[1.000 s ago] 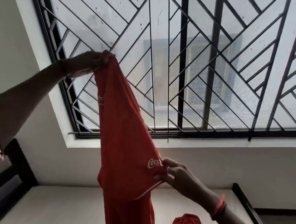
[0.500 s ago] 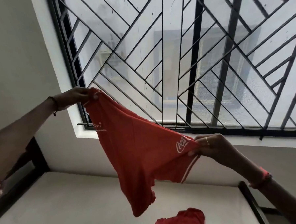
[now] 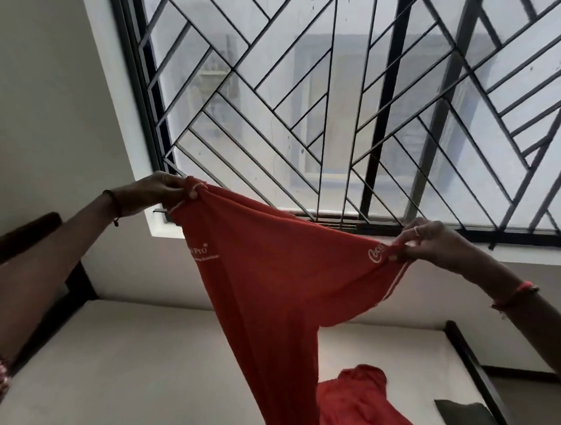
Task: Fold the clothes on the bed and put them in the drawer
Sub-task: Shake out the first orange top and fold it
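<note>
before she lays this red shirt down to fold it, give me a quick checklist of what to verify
1. Left hand has a firm pinch on one end of the red shirt: ok.
2. Right hand pinches the other end by the white logo: ok.
3. Shirt stretched flat between the hands: not ok, the middle sags and a long part hangs down.
4. Shirt clear of the bed: cannot tell, its lower end runs out of view.
5. Bare bed surface to lay it on: ok on the left; a second red garment lies to the right.
6. Drawer in reach: cannot tell, none in view.
</note>
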`<state>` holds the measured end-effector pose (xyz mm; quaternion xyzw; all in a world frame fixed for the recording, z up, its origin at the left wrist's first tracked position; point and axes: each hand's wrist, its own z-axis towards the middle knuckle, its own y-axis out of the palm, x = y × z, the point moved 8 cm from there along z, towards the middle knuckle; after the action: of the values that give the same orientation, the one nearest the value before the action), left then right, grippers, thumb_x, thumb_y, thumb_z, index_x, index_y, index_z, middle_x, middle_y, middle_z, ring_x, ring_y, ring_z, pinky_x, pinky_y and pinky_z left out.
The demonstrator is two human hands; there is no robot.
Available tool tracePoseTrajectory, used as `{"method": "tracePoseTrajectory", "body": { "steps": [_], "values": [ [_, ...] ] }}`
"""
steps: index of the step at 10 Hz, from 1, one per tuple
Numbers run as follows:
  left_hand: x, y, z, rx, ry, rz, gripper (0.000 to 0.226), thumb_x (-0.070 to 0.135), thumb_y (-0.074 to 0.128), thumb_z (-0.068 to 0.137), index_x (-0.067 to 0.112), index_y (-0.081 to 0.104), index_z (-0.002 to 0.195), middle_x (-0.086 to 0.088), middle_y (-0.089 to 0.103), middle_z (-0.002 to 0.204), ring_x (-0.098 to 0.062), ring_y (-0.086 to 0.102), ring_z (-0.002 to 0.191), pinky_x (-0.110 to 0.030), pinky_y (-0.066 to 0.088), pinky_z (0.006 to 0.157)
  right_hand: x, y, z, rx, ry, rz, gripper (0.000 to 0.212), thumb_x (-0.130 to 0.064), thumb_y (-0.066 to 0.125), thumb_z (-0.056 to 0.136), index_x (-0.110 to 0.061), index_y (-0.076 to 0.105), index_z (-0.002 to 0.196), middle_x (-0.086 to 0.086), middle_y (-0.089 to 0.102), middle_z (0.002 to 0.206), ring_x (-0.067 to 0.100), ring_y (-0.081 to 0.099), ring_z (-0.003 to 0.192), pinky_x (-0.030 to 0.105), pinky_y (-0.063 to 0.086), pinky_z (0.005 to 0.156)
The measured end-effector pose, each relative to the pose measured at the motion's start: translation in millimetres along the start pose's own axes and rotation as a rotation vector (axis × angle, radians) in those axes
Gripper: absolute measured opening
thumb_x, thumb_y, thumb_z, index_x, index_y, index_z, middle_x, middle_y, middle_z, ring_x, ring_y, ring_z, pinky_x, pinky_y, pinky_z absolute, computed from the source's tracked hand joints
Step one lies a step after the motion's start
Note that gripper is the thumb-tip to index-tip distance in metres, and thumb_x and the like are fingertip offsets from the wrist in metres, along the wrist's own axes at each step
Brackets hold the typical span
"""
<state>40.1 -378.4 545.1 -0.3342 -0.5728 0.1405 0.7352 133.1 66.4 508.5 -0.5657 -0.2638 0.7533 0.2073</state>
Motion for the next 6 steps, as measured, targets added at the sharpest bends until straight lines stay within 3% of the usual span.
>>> {"method": "tracePoseTrajectory", "body": {
  "steps": [1,2,3,4,5,6],
  "values": [
    [-3.9,3.3,-10.8,-0.065,0.071,-0.092,0.072,0.075,0.074,0.043,0.027,0.073,0.097,-0.009,0.067,0.099,-0.02,0.062,0.088,-0.037,0.049,0.082,6.7,18.5,-2.4,0.041,0.164,0.082,0.015,0.008,0.075,0.07,-0.007,0.072,0.07,0.008,0.064,0.063,0.008,0.059,0.053,0.016,0.045,0.05],
    [-28.4,0.3,-14.0,-0.117,0.099,-0.118,0.045,0.059,0.07,0.067,0.031,0.071,0.103,-0.005,0.068,0.098,-0.018,0.061,0.087,-0.026,0.053,0.072,14.2,44.3,-3.1,0.029,0.298,0.141,0.009,0.01,0.07,0.076,0.002,0.07,0.072,0.006,0.059,0.05,0.002,0.043,0.036,0.012,0.027,0.034],
    [-54.5,18.0,-18.6,0.0,0.151,-0.042,0.029,0.028,0.051,0.081,0.023,0.059,0.109,0.006,0.067,0.086,-0.005,0.062,0.071,-0.017,0.053,0.058,29.3,72.3,-0.4,0.076,0.36,0.028,0.012,0.007,0.071,0.076,-0.003,0.07,0.069,0.015,0.059,0.054,0.007,0.046,0.034,0.014,0.031,0.032],
    [-92.4,37.6,-16.6,0.158,0.209,0.293,0.021,0.026,0.057,0.089,0.015,0.058,0.106,-0.009,0.065,0.081,-0.023,0.06,0.067,-0.041,0.053,0.061,47.5,110.5,0.9,0.135,0.436,-0.112,0.011,0.01,0.064,0.075,0.002,0.071,0.075,0.016,0.064,0.053,0.007,0.054,0.031,0.014,0.037,0.03],
    [-104.5,42.2,-22.5,0.252,0.276,0.303,0.019,0.024,0.058,0.094,0.012,0.057,0.108,-0.008,0.065,0.082,-0.019,0.057,0.065,-0.032,0.047,0.059,60.5,130.3,0.2,0.259,0.483,-0.085,0.015,0.012,0.061,0.077,0.001,0.07,0.08,0.005,0.06,0.044,0.005,0.051,0.028,0.013,0.035,0.028],
    [-90.4,41.8,-26.8,0.114,0.376,0.235,0.018,0.02,0.06,0.092,0.036,0.055,0.095,0.016,0.061,0.079,0.001,0.058,0.067,-0.009,0.043,0.06,69.4,148.4,-0.7,0.299,0.534,0.033,0.024,0.016,0.054,0.082,-0.003,0.066,0.074,0.02,0.064,0.063,0.013,0.062,0.038,0.017,0.047,0.035]
  ]
}}
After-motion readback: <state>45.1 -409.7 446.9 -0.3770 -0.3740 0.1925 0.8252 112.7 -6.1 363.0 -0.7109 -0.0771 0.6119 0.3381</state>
